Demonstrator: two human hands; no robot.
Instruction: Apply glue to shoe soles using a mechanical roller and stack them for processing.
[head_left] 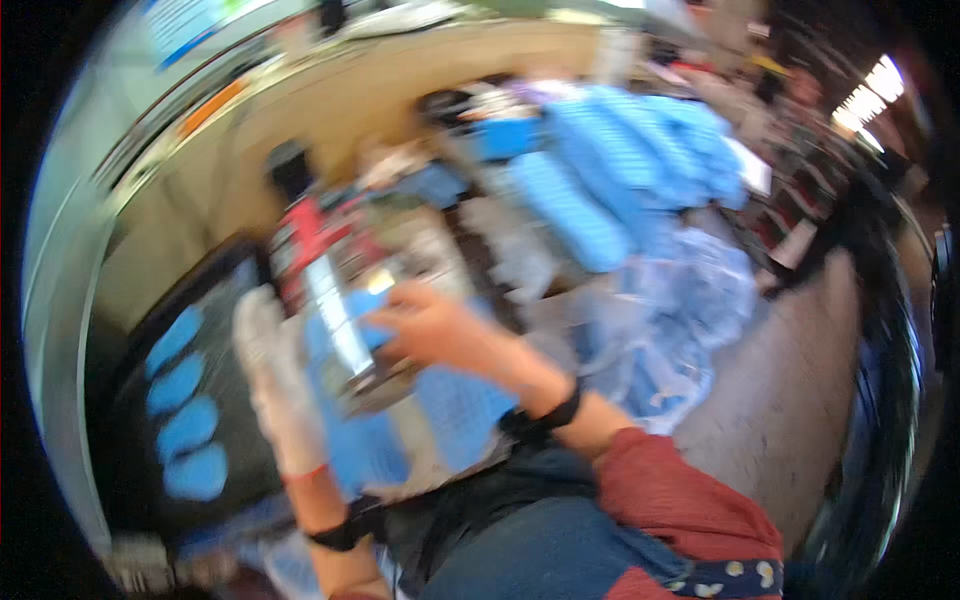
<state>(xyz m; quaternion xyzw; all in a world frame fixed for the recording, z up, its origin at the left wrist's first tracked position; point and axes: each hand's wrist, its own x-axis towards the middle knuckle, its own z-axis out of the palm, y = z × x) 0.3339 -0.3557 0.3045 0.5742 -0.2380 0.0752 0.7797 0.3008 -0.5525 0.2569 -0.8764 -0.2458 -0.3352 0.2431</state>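
Observation:
The whole view is smeared by motion. My left hand (pixel 272 375), in a white glove, lies flat with its fingers stretched out along the left side of a blue fabric piece (pixel 450 410) on the work surface. My right hand (pixel 432 328) is bare, with a black wristband and a red sleeve behind it. Its fingers curl on the top edge of a small blue fabric piece (pixel 366 308), right under a red and black machine (pixel 325 265) with a shiny metal plate.
A black tray (pixel 245 440) at the left carries several blue oval pieces (pixel 186 402) in a column. Stacks of blue fabric (pixel 620 170) and clear plastic bags (pixel 700 300) fill the right. A tan wall rises behind.

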